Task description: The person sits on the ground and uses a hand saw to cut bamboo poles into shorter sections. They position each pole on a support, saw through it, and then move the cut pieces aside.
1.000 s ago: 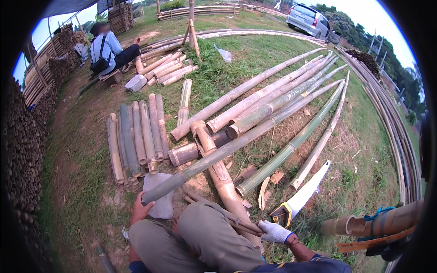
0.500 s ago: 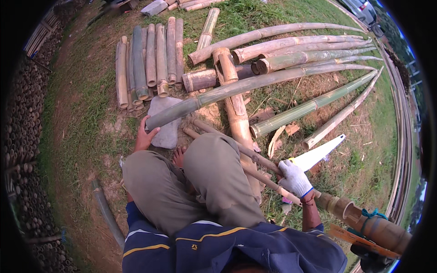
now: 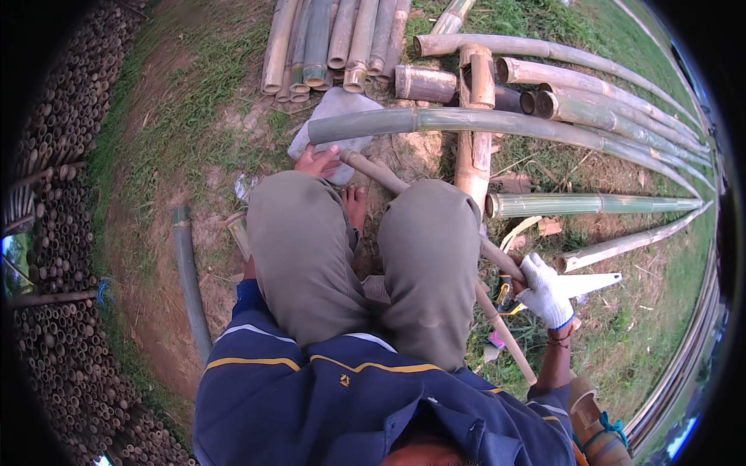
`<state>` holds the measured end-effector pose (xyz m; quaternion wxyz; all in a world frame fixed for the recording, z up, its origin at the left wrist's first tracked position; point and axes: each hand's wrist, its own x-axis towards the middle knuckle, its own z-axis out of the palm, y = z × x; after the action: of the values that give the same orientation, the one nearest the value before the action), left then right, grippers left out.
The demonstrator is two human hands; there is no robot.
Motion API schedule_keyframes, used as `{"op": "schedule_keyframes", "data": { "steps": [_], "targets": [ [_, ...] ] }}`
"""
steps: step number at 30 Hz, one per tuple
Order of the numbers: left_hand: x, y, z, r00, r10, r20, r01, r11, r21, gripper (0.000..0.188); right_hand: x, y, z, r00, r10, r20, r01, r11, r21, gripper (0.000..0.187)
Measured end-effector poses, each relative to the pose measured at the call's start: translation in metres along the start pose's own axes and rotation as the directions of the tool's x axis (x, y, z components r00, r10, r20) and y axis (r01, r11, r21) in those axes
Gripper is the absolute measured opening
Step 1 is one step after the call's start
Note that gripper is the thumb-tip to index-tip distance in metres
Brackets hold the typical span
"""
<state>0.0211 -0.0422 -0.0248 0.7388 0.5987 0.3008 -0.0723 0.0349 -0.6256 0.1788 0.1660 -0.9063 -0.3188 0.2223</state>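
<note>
My bare left hand (image 3: 315, 162) is just below the cut end of a long grey-green bamboo pole (image 3: 466, 119), its fingers apart; whether it touches the pole is unclear. The pole rests across an upright bamboo support (image 3: 472, 167), its near end over a flat grey stone (image 3: 353, 110). My right hand (image 3: 545, 290), in a white knit glove, is closed around a thinner bamboo stick (image 3: 501, 260). That stick runs left behind my knee, and its other end (image 3: 357, 162) shows near my left hand. Beside the glove lies a handsaw (image 3: 594, 285) with a pale blade, partly hidden.
Cut bamboo lengths (image 3: 342, 39) lie side by side at the top. Long poles (image 3: 614, 99) fan out to the right, with a green one (image 3: 590, 204) nearer. A second thin stick (image 3: 503, 330) passes below my right hand. Stacked bamboo (image 3: 62, 357) lines the left.
The view has shifted left, so the bamboo appears farther right and higher. My left hand has slipped from the pole's end to just beneath it. My right hand still grips the thin stick.
</note>
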Motion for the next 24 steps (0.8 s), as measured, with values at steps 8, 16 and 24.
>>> {"op": "schedule_keyframes", "data": {
  "steps": [8,16,24],
  "targets": [
    [-0.022,-0.006,-0.042,0.965,0.016,-0.262,-0.084,0.965,-0.248,0.043,0.113,-0.023,-0.021,0.888,-0.324,-0.327,0.23,0.928,-0.294,0.046],
    [0.011,0.021,-0.073,0.951,0.119,-0.287,-0.212,0.923,-0.32,0.043,0.24,0.012,-0.02,0.732,-0.393,-0.557,0.059,0.851,-0.522,0.037],
    [0.01,0.022,-0.052,0.945,0.169,-0.279,-0.236,0.945,-0.228,0.054,0.254,0.083,0.022,0.636,-0.172,-0.752,-0.201,0.904,-0.377,0.051]
  ]
}}
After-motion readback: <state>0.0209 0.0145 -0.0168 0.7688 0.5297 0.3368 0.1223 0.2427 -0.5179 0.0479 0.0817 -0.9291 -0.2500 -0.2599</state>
